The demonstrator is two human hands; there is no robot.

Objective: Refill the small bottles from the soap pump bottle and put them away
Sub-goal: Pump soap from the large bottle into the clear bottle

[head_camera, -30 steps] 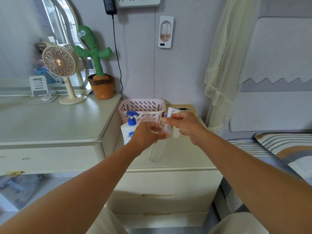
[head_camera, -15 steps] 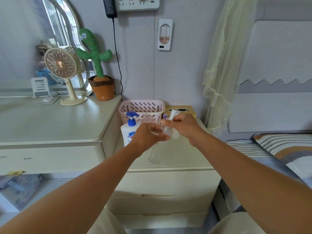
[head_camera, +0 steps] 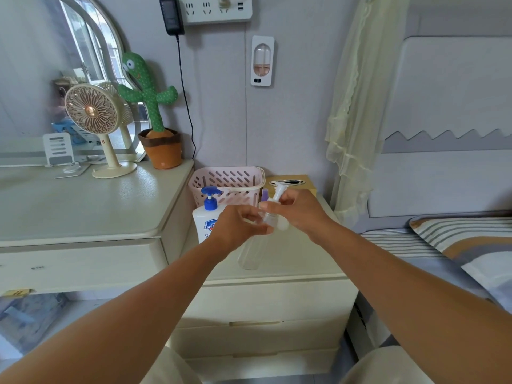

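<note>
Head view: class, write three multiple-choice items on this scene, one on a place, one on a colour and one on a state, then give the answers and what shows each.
1. Where does the soap pump bottle stand?
A. on the low cabinet, in front of the pink basket
B. on the dressing table by the fan
C. on the bed

2. What colour is its pump head?
A. green
B. blue
C. red

3. What state is the clear small bottle in?
A. standing alone
B. lying on the bed
C. held by both hands

Answers:
1 A, it stands upright before the basket.
2 B, the pump head is plainly blue.
3 C, the left hand grips its upper part and the right hand holds its white pump top.
</note>
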